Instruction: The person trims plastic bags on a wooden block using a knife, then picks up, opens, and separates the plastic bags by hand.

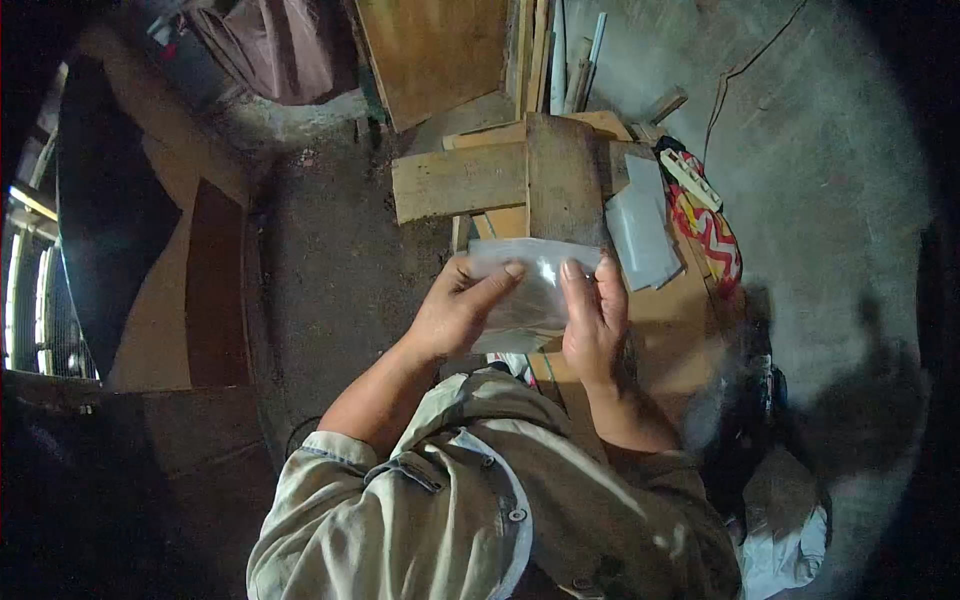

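Held up in front of my body is a clear plastic bag (540,285), its shiny film catching the light. My left hand (455,305) pinches its left side near the top, thumb on the front face. On the opposite side my right hand (595,310) grips it the same way, thumb pressed near the upper edge. I cannot make out anything inside the bag. Just beyond it lies a wooden board (565,180), crossed over another plank (460,180). A stack of clear plastic bags (640,235) rests to the right of the boards.
A white power strip (690,180) lies on a red and yellow patterned cloth (712,240). Cardboard (670,330) is spread beneath the boards. Pipes and wood strips (575,70) lean at the back. A large cardboard sheet (160,340) stands at left. White crumpled material (790,555) sits lower right.
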A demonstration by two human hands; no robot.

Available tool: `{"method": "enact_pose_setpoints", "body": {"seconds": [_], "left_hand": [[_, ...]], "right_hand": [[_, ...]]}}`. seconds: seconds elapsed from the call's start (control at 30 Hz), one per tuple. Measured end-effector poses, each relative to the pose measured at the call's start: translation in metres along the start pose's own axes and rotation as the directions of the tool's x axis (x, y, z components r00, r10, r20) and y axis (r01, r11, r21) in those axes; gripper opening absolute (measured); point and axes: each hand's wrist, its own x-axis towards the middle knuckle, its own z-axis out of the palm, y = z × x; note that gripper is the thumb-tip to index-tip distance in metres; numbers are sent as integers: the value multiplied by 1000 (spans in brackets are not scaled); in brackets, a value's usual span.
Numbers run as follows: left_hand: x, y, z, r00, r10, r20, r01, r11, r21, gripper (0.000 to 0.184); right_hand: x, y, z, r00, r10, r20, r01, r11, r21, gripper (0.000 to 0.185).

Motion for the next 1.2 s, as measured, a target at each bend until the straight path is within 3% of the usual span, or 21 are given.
{"method": "enact_pose_setpoints", "body": {"seconds": [0.07, 0.13, 0.17, 0.27, 0.33, 0.47, 0.63, 0.73, 0.77, 0.9, 0.97, 1.13, 1.2], "left_hand": [[2, -2, -1, 999, 27, 42, -26, 1000, -10, 27], [9, -13, -5, 973, 180, 145, -187, 982, 36, 24], [10, -13, -2, 968, 226, 112, -238, 964, 116, 22], [8, -9, -4, 978, 170, 122, -192, 962, 193, 21], [11, -13, -8, 975, 188, 119, -210, 953, 217, 21], [7, -5, -2, 970, 213, 114, -233, 951, 204, 22], [7, -7, -3, 967, 226, 118, -244, 955, 170, 23], [7, -8, -3, 971, 211, 111, -228, 957, 177, 23], [7, -9, -3, 972, 211, 101, -226, 958, 179, 22], [10, -13, -7, 972, 216, 87, -231, 941, 247, 21], [12, -18, -12, 964, 245, 100, -253, 964, 81, 21], [7, -12, -12, 951, 275, 142, -295, 945, 141, 24], [6, -11, -15, 964, 205, 167, -224, 969, 104, 24]], "right_hand": [[0, -2, 1, 1000, 28, -1, -28, 998, 54, 13], [-1, -6, 2, 1000, 18, -3, -18, 999, -43, 13], [-2, -5, 3, 1000, 19, -4, -19, 999, -43, 13], [-3, -4, 5, 1000, -21, 15, 21, 1000, -2, 14], [-3, -3, 5, 999, 40, 12, -41, 999, 29, 16], [-2, -2, 5, 996, -81, 27, 85, 983, -161, 21], [-2, -4, 7, 997, -72, 15, 73, 995, -66, 18], [2, -9, 2, 995, -88, 37, 93, 982, -165, 14], [4, -9, 2, 996, -79, 42, 83, 992, -92, 14], [3, -11, 5, 997, -73, -10, 71, 991, -111, 14], [2, 0, -1, 1000, -2, 22, 2, 1000, -13, 15], [1, -1, 1, 998, -60, 26, 60, 998, 15, 14], [0, -11, 4, 1000, 5, 12, -5, 1000, 23, 13]]}}
